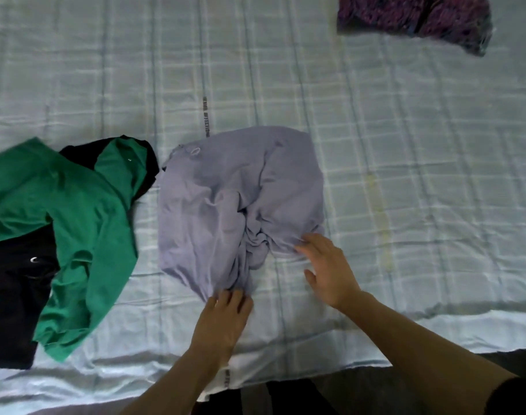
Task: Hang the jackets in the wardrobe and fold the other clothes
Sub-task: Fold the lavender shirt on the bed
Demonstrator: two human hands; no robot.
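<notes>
On the checked bedsheet (405, 145), the lavender garment (240, 190) lay bunched; your left hand (222, 319) pinched its hem, your right hand (327, 265) rested spread-fingered. You needed to flatten wrinkles first.

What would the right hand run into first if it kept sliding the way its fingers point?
The right hand points up and left, fingertips already at the edge of the lavender garment. Going on, it would likely meet that garment's bunched folds first.
</notes>
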